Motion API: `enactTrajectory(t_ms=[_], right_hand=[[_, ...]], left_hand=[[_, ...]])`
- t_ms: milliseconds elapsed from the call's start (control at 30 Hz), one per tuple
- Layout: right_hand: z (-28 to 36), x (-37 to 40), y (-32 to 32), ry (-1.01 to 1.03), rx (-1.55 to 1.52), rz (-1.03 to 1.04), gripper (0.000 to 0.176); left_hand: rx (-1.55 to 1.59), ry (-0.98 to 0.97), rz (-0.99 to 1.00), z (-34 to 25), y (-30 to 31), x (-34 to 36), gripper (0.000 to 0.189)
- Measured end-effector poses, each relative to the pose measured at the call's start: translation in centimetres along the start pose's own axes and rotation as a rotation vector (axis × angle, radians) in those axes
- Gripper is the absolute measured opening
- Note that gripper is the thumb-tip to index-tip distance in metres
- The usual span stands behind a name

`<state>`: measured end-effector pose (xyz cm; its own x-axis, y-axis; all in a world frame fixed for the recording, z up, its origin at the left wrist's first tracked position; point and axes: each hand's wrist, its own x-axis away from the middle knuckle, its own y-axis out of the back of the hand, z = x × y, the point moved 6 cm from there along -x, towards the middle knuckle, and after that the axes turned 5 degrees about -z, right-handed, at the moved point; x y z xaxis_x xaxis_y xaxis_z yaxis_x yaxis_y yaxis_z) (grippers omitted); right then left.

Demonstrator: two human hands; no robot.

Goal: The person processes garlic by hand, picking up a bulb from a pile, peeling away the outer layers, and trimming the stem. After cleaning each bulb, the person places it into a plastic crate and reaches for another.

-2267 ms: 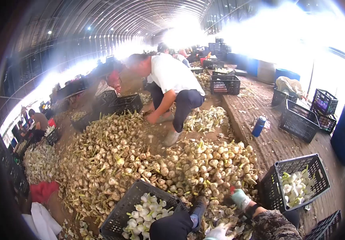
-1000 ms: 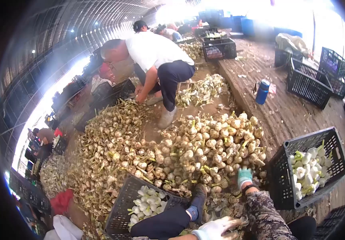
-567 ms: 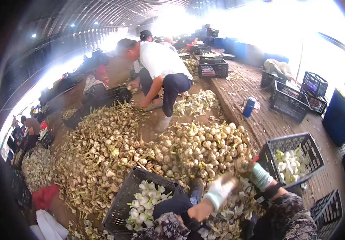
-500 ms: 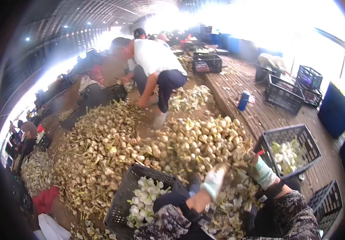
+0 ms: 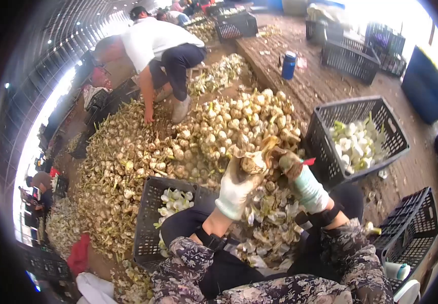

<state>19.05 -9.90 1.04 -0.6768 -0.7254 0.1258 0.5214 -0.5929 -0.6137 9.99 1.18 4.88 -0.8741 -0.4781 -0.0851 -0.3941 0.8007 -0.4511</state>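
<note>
My left hand, in a pale work glove, is wrapped round a garlic bulb with dry brown outer skin. Close beside it is my right hand, gloved too and with its fingers closed. A small red piece sticks out from that hand; the rest of what it holds is hidden. Ahead of both hands spreads a large heap of unpeeled garlic. Loose peelings lie below them, between my knees. White peeled bulbs fill part of a black crate on the right.
A second black crate with white bulbs stands by my left knee. Across the heap, a person in a white shirt bends down. A blue flask and another crate stand on the raised boards. One more crate is at right.
My view has tilted down. My left hand has come up from near my lap and now shows a garlic bulb in its grip. My right hand is closer to it, still closed.
</note>
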Motion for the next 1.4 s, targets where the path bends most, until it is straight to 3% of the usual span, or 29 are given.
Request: enactTrajectory(t_ms=[67,100,133,167,267,300,333,367,400,467,533,600,633,667,700,733,767,800,833,867,933,1000,1067,1133,1167,1233,1400], right_hand=[[-0.1,1.1,-0.2,-0.023,0.069,-0.019,0.038],[0.1,0.9,-0.2,0.057,0.087,-0.051,0.039],[0.4,0.9,0.2,0.140,0.116,-0.082,0.039],[-0.6,0.8,1.3,-0.011,0.070,-0.051,0.043],[-0.1,1.2,2.1,-0.082,0.114,0.059,0.048],[-2.4,0.7,4.1,0.056,0.042,0.124,0.052],[-0.7,1.1,3.4,0.385,0.634,0.266,0.053],[-1.9,0.2,2.8,0.025,0.066,0.150,0.049],[-3.0,0.0,3.1,-0.066,0.083,0.091,0.045],[-5.6,-1.4,4.0,-0.208,-0.110,0.001,0.039],[-6.3,-1.5,4.4,-0.379,0.322,0.016,0.032],[-6.6,-0.8,4.2,-0.355,0.116,0.035,0.014],[-6.6,-0.6,3.9,-0.347,0.123,0.037,0.014],[-6.1,-0.3,3.2,-0.352,-0.063,-0.043,0.013],[-6.0,-0.2,2.8,-0.358,-0.250,-0.121,0.012],[-6.2,-0.5,2.8,-0.350,-0.240,-0.112,0.012],[-6.4,-1.1,3.5,-0.266,-0.097,-0.091,0.011],[-7.1,-1.7,4.3,-0.179,0.045,-0.068,0.011],[-7.0,-2.6,4.3,0.442,0.459,0.143,0.013],[-7.0,-2.4,5.0,0.196,0.789,0.066,0.017],[-4.2,-1.3,2.4,0.378,1.477,0.206,0.027],[-8.3,-3.1,5.4,0.375,0.509,0.123,0.031],[-9.6,-4.1,6.7,0.375,0.467,0.096,0.035],[-7.3,-2.9,4.3,0.749,1.493,0.113,0.034],[-6.6,-2.7,3.8,0.610,1.560,0.146,0.034],[-4.7,-1.7,2.8,0.664,1.557,0.176,0.033],[-3.9,-1.0,3.0,0.683,1.524,0.259,0.033]], left_hand=[[-0.248,0.098,0.021,1.1,-0.7,0.0,0.057],[-0.375,-0.013,0.035,1.4,-1.0,-0.3,0.059],[-0.388,0.009,0.043,2.0,-1.3,-0.4,0.059],[-0.279,0.041,-0.007,2.0,-1.6,-0.5,0.056],[-0.093,0.055,-0.045,2.9,-0.9,-0.4,0.053],[-0.237,0.079,-0.014,2.9,-1.1,-0.6,0.054],[-0.390,0.088,0.017,2.5,-1.2,-0.8,0.056],[-0.332,0.079,-0.024,2.8,-0.9,-0.8,0.051],[-0.271,0.064,-0.059,3.7,-0.4,-0.7,0.047],[0.141,0.354,0.030,7.0,1.3,-1.2,0.036],[0.391,0.739,-0.253,7.6,1.0,0.2,0.030],[0.316,0.771,-0.300,8.6,2.0,0.7,0.030],[0.241,0.810,-0.353,9.4,2.9,1.0,0.030],[0.218,0.720,-0.371,10.1,3.7,0.9,0.029],[0.030,0.548,-0.232,9.9,4.1,0.8,0.029],[-0.156,0.367,-0.095,9.3,4.2,0.5,0.031],[-0.486,0.226,-0.189,6.6,2.9,0.9,0.045],[-0.949,-0.004,-0.098,4.8,1.9,0.6,0.061],[-1.030,-0.150,-0.072,3.6,0.9,0.8,0.064],[-1.108,-0.299,-0.047,2.6,-0.1,1.0,0.066],[-1.181,-0.280,-0.072,2.0,-0.5,1.3,0.069],[-1.109,-0.285,-0.046,1.4,-1.3,1.3,0.069],[-1.184,-0.311,-0.019,1.6,-1.1,1.5,0.070],[-1.111,-0.302,-0.006,1.6,-0.8,1.4,0.072],[-1.108,-0.304,-0.011,1.5,-0.7,1.4,0.072],[-1.090,-0.205,-0.026,1.8,-0.4,1.3,0.075],[-1.005,-0.257,-0.043,2.2,-0.6,1.6,0.079]])
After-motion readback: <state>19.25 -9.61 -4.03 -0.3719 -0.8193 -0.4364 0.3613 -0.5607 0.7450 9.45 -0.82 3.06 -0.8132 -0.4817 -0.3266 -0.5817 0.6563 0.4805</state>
